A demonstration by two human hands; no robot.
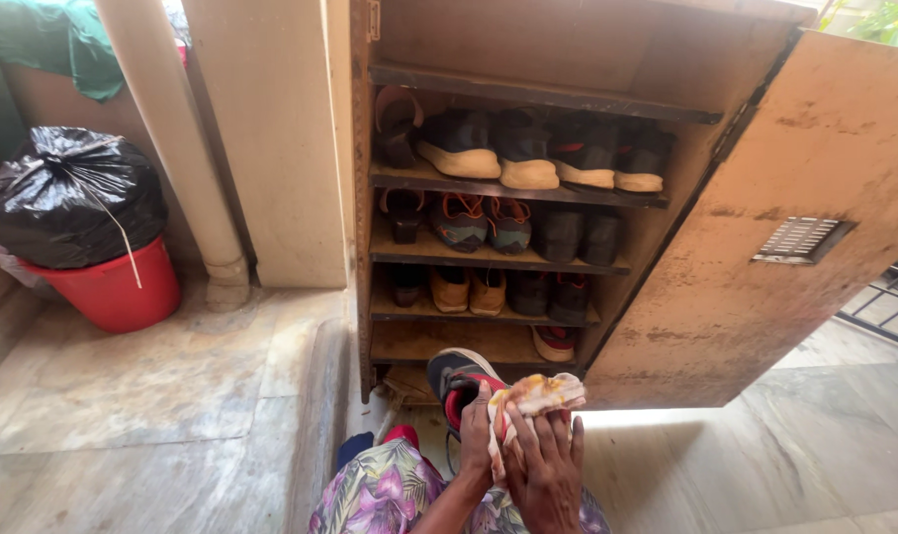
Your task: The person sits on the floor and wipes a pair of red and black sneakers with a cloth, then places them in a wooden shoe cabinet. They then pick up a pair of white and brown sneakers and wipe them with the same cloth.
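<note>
I hold a dark sports shoe with a red lining at the bottom middle of the head view, in front of the open shoe cabinet. My left hand grips the shoe from the side. My right hand presses a stained white and orange cloth flat against the shoe. The cloth covers most of the shoe's right side. My lap in a purple floral garment lies below the hands.
A wooden shoe cabinet stands open with several pairs on its shelves. Its door swings out to the right. A red bucket with a black rubbish bag sits at the left beside a white pipe.
</note>
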